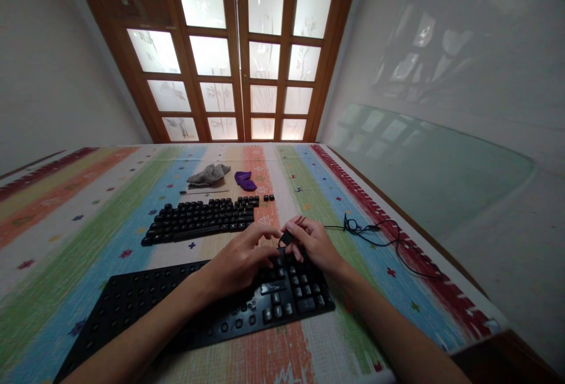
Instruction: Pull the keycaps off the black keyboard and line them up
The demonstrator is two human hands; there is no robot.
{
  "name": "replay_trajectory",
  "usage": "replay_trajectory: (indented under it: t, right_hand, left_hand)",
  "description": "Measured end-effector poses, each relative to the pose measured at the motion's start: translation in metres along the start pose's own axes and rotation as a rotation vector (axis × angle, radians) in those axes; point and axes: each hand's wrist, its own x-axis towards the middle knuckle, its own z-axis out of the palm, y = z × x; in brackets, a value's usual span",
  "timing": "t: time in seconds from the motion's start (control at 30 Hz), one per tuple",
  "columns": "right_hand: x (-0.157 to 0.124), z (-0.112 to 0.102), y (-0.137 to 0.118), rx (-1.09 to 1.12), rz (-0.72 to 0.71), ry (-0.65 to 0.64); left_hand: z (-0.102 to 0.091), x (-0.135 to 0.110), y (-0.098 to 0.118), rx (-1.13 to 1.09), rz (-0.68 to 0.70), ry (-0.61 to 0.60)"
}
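Fingertips (270, 232) of my left hand (241, 261) and right hand (315, 246) pinch small black plastic keycap (286, 237); beneath, flat black keyboard frame (145, 301) stripped except right cluster; beyond, rows of removed keycaps (198, 219).

Angled in from the near edge of the table (88, 196) with both forearms bare, one from the near left corner, one from the near right. Converged toward the table's middle. Bare left hand (245, 260) palm down, fingers bent, tips pointed at the other. Bare right hand (315, 243) knuckles up, thumb and fingertips pinched tight. Touched at the fingertips, wrists well apart.
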Motion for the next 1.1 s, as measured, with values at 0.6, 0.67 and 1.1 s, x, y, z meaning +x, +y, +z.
replay_trajectory:
  t: [0.6,0.67,1.1]
  right_hand:
    - [0.005,-0.006,-0.002,-0.048,-0.115,0.316]
    - [0.004,-0.006,-0.001,-0.061,-0.117,0.299]
    - [0.0,-0.003,-0.005,-0.035,-0.14,0.296]
  left_hand:
    - [0.002,0.06,-0.075,0.153,-0.084,0.032]
    - [0.01,0.07,-0.089,0.154,-0.122,-0.027]
    - [0.066,0.09,-0.148,0.127,-0.387,-0.174]
